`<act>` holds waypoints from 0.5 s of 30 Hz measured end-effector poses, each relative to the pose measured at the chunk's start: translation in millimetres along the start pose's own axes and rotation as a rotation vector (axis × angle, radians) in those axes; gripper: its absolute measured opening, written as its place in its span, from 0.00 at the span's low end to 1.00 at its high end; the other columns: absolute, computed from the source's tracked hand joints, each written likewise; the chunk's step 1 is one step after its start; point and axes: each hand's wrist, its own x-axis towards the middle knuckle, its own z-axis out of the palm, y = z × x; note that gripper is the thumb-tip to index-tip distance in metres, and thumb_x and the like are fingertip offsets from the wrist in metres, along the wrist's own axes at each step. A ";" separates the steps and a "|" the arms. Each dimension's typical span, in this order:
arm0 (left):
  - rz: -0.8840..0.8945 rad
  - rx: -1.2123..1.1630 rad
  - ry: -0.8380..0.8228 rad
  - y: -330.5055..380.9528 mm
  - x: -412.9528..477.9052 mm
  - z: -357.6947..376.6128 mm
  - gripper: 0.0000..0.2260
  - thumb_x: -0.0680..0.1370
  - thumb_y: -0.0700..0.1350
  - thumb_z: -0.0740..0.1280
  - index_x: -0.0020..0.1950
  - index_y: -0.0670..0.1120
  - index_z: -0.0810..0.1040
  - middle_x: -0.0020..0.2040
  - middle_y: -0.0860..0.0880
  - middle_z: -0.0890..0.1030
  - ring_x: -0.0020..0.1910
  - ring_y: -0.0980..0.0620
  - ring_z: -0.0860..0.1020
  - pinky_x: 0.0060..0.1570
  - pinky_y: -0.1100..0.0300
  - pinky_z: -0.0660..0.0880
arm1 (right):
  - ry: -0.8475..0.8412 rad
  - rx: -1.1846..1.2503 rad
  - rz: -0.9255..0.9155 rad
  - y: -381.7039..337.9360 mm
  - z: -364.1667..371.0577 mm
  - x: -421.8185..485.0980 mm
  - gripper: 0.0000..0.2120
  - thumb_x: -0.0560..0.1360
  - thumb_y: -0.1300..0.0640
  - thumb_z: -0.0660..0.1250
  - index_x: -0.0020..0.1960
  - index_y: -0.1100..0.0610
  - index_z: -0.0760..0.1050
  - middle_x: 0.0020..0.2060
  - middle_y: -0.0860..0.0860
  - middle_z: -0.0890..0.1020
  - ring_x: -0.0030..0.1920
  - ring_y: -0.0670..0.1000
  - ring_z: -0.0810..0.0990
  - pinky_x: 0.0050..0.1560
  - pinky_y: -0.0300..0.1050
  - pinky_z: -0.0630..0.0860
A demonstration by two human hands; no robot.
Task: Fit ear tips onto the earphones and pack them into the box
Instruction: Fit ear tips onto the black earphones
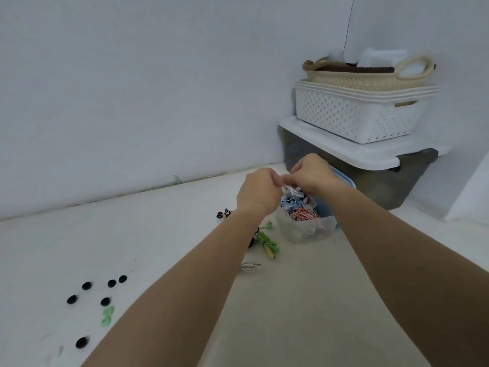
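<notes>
Head-worn camera looks forward and down onto the white surface [137, 242].

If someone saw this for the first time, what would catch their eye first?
The left hand and right hand meet mid-frame, pinching a small white earphone just above the clear box stuffed with coloured cables. Next come the black ear tips scattered on the white surface at lower left, and the white basket stacked on a lidded grey bin at the right.

Clear glossy plastic box [304, 230]; perforated white plastic basket [352, 117]; woven straw-like basket [365, 76]; matt white tabletop [105, 234]
</notes>
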 end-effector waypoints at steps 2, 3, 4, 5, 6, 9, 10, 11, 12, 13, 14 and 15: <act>-0.017 -0.101 0.058 -6.3 -3.0 -4.5 0.09 0.77 0.40 0.64 0.45 0.53 0.80 0.46 0.51 0.82 0.44 0.50 0.81 0.46 0.57 0.78 | -0.085 -0.039 -0.024 1.6 1.7 -2.7 0.12 0.75 0.52 0.74 0.40 0.62 0.83 0.32 0.52 0.84 0.30 0.53 0.79 0.32 0.48 0.77; -0.017 -0.127 0.056 -8.7 -3.9 -6.7 0.09 0.76 0.39 0.64 0.44 0.53 0.80 0.45 0.52 0.82 0.44 0.51 0.80 0.46 0.58 0.77 | -0.097 -0.040 -0.030 1.9 1.6 -3.6 0.10 0.76 0.54 0.72 0.44 0.60 0.84 0.35 0.52 0.86 0.32 0.53 0.80 0.33 0.47 0.78; -0.013 -0.138 0.032 -11.3 -5.7 -9.5 0.10 0.77 0.38 0.63 0.44 0.53 0.79 0.45 0.52 0.83 0.45 0.51 0.80 0.45 0.60 0.76 | -0.098 -0.031 -0.030 1.1 1.6 -5.1 0.08 0.78 0.56 0.69 0.48 0.60 0.83 0.36 0.52 0.86 0.32 0.52 0.80 0.32 0.46 0.78; -0.004 -0.141 -0.002 -13.3 -7.9 -11.9 0.11 0.77 0.37 0.62 0.45 0.53 0.79 0.46 0.52 0.84 0.46 0.52 0.80 0.44 0.61 0.74 | -0.097 -0.020 -0.023 0.5 1.2 -6.0 0.08 0.79 0.60 0.65 0.51 0.61 0.83 0.37 0.52 0.87 0.32 0.52 0.79 0.32 0.45 0.76; 0.002 -0.139 -0.036 -13.9 -10.7 -14.9 0.13 0.76 0.35 0.60 0.47 0.52 0.78 0.48 0.52 0.85 0.47 0.52 0.80 0.43 0.61 0.73 | -0.109 -0.014 -0.014 -1.3 0.0 -6.8 0.11 0.79 0.63 0.63 0.56 0.62 0.82 0.39 0.53 0.87 0.32 0.52 0.78 0.31 0.44 0.75; 0.005 -0.136 -0.065 -13.4 -16.8 -21.3 0.15 0.76 0.33 0.56 0.52 0.50 0.76 0.49 0.52 0.86 0.48 0.55 0.78 0.44 0.62 0.72 | -0.184 0.014 0.054 -2.1 -1.4 -11.3 0.21 0.78 0.69 0.56 0.69 0.61 0.72 0.48 0.59 0.85 0.30 0.52 0.74 0.31 0.46 0.75; -0.002 -0.142 -0.064 -13.8 -19.5 -22.8 0.15 0.76 0.33 0.56 0.52 0.50 0.76 0.49 0.52 0.86 0.48 0.54 0.78 0.43 0.63 0.72 | -0.164 0.011 0.053 -1.2 -1.0 -14.1 0.22 0.78 0.69 0.56 0.70 0.62 0.71 0.50 0.62 0.84 0.31 0.53 0.74 0.33 0.47 0.76; -0.008 -0.143 -0.066 -14.9 -21.5 -23.7 0.15 0.76 0.33 0.56 0.52 0.50 0.76 0.49 0.51 0.85 0.48 0.54 0.78 0.42 0.64 0.72 | -0.101 -0.003 0.030 0.2 -0.1 -15.5 0.21 0.77 0.68 0.57 0.69 0.64 0.72 0.53 0.63 0.84 0.34 0.53 0.76 0.37 0.49 0.78; -0.014 -0.135 -0.073 -17.0 -25.3 -25.6 0.14 0.76 0.34 0.57 0.52 0.50 0.76 0.50 0.50 0.85 0.49 0.54 0.78 0.42 0.64 0.72 | -0.013 -0.012 0.000 0.2 0.2 -19.4 0.20 0.76 0.67 0.59 0.67 0.64 0.74 0.54 0.63 0.84 0.39 0.54 0.79 0.43 0.50 0.79; -0.018 -0.121 -0.081 -20.6 -28.1 -27.6 0.13 0.77 0.35 0.58 0.51 0.50 0.77 0.50 0.50 0.84 0.49 0.53 0.78 0.43 0.64 0.71 | 0.068 0.003 -0.036 -1.5 0.3 -24.4 0.19 0.75 0.65 0.60 0.65 0.61 0.77 0.54 0.59 0.85 0.44 0.53 0.81 0.48 0.51 0.80; -0.020 -0.098 -0.089 -25.2 -33.3 -31.8 0.11 0.78 0.36 0.60 0.50 0.50 0.78 0.50 0.50 0.84 0.49 0.52 0.79 0.43 0.65 0.71 | 0.115 0.040 -0.075 -5.6 1.2 -32.4 0.17 0.75 0.63 0.61 0.61 0.57 0.80 0.50 0.55 0.86 0.44 0.50 0.82 0.48 0.51 0.81; -0.018 -0.075 -0.101 -30.3 -37.7 -36.2 0.10 0.78 0.38 0.62 0.50 0.51 0.79 0.49 0.50 0.83 0.48 0.53 0.79 0.42 0.66 0.71 | 0.121 0.084 -0.114 -10.5 2.5 -40.4 0.15 0.75 0.62 0.61 0.57 0.55 0.81 0.44 0.50 0.87 0.39 0.47 0.82 0.43 0.48 0.81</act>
